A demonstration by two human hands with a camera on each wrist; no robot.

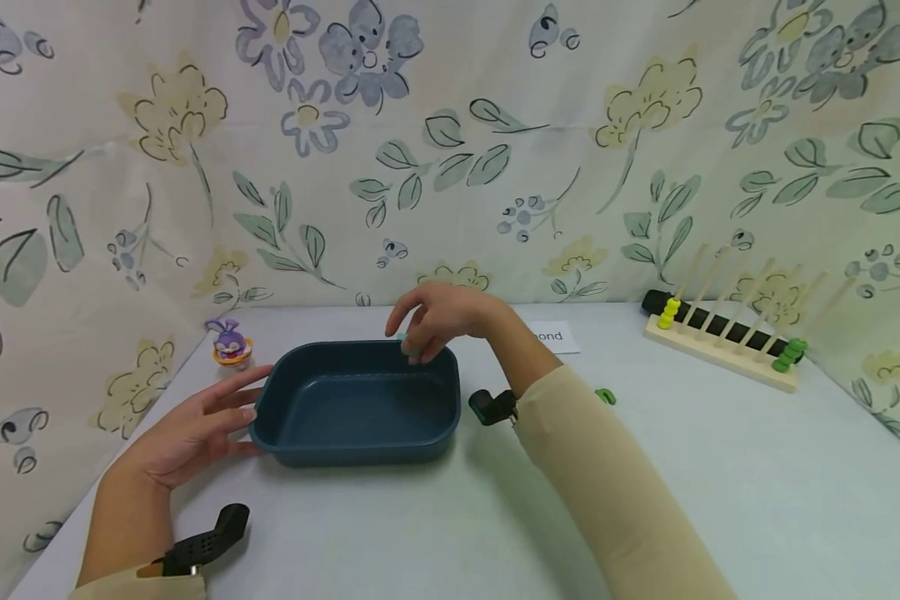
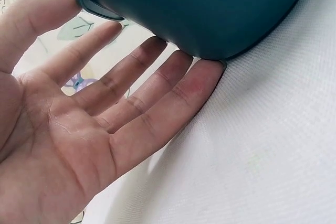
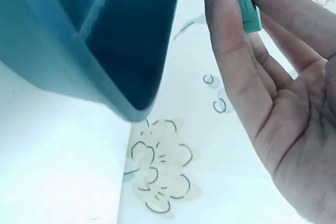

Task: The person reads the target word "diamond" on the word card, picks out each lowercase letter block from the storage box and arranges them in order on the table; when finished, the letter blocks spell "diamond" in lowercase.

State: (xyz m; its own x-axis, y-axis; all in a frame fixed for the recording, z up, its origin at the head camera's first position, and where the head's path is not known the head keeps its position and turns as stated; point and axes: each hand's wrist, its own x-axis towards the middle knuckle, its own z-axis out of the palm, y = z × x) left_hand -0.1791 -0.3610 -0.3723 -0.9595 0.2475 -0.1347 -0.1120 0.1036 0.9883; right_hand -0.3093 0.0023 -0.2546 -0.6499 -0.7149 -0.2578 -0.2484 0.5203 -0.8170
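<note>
A dark teal rectangular basin (image 1: 360, 455) stands on the white table, and its visible inside is bare. Against its left end rests my left hand (image 1: 183, 429), the thumb by the rim and the other fingers stretched out. In the left wrist view the fingertips (image 2: 207, 72) meet the outer wall (image 2: 210, 19). My right hand (image 1: 446, 318) is raised over the basin's far right corner. It pinches a small teal-green block (image 3: 245, 6) between thumb and fingers, as the right wrist view shows; in the head view the fingers mostly hide it.
Behind the left hand stands a purple rabbit-eared toy (image 1: 229, 343). A printed card (image 1: 561, 337) lies partly behind the right arm, and a green curved piece (image 1: 605, 396) beside the sleeve. At the far right are a wooden peg rack (image 1: 720, 354) with yellow and green beads and a black cylinder (image 1: 656, 302).
</note>
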